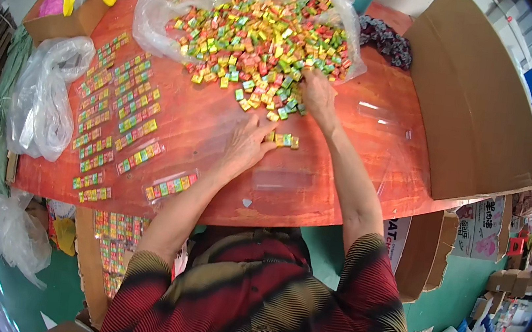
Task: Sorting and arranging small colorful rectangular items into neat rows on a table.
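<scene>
A large heap of small red, yellow and green wrapped blocks (pixel 255 38) spills toward me from a clear plastic bag (pixel 154 23). My right hand (pixel 318 98) reaches into its near right edge, fingers curled together; what sits at their tips is too small to make out. Closer to me, a short row of the same blocks (pixel 286 140) lies on the red table (pixel 222 200). The thumb and index finger of my left hand (pixel 249 144) close around the left end of this row. A clear plastic sleeve (pixel 281 180) lies flat just below it.
Filled strips of blocks (pixel 139 120) lie in columns at the left, with one strip (pixel 172 186) beside my left forearm. More clear sleeves (pixel 385 117) lie at the right. A tall cardboard box (pixel 473 105) walls the right side; crumpled plastic (pixel 49 96) covers the left edge.
</scene>
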{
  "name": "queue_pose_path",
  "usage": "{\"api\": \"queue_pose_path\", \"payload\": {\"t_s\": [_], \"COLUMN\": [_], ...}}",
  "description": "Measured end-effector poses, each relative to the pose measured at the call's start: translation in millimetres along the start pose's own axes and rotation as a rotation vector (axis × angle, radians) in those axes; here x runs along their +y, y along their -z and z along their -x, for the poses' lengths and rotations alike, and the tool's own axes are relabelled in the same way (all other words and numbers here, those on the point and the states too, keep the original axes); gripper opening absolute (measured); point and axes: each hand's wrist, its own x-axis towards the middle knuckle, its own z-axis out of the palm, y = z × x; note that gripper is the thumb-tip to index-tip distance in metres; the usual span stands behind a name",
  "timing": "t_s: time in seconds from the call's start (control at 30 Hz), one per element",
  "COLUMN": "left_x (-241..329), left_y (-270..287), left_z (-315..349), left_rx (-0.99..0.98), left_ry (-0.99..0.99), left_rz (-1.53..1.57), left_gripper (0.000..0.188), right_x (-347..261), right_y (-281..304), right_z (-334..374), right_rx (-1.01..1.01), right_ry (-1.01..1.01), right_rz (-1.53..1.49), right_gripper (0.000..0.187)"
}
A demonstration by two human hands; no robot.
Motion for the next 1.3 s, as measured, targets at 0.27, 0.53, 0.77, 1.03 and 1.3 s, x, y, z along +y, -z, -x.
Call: {"api": "queue_pose_path", "payload": {"t_s": [0.27, 0.53, 0.77, 1.03, 1.3], "left_x": [0.3, 1.6, 0.2, -7.3, -1.2], "left_y": [-6.6, 8.7, 24.8, 15.5, 21.0], "left_z": [-4.2, -5.7, -4.1, -2.4, 1.4], "left_rx": [0.026, -0.01, -0.079, -0.064, -0.047], "left_ry": [-0.042, -0.059, -0.041, -0.039, -0.063], "left_rz": [-0.039, -0.113, -0.102, 0.019, 0.08], "left_gripper": [0.033, 0.027, 0.034, 0.047, 0.031], "right_x": [15.6, -46.0, -61.3, -50.7, -43.9], "right_y": [18.4, 33.4, 41.5, 45.3, 44.6], "right_z": [19.4, 97.4, 105.7, 99.5, 97.2], "right_rx": [-0.096, -0.122, -0.186, -0.381, -0.373], "right_ry": [-0.082, 0.234, 0.161, 0.068, 0.174], "right_rz": [-0.016, -0.271, -0.158, -0.242, -0.339], "right_gripper": [0.024, 0.036, 0.047, 0.047, 0.04]}}
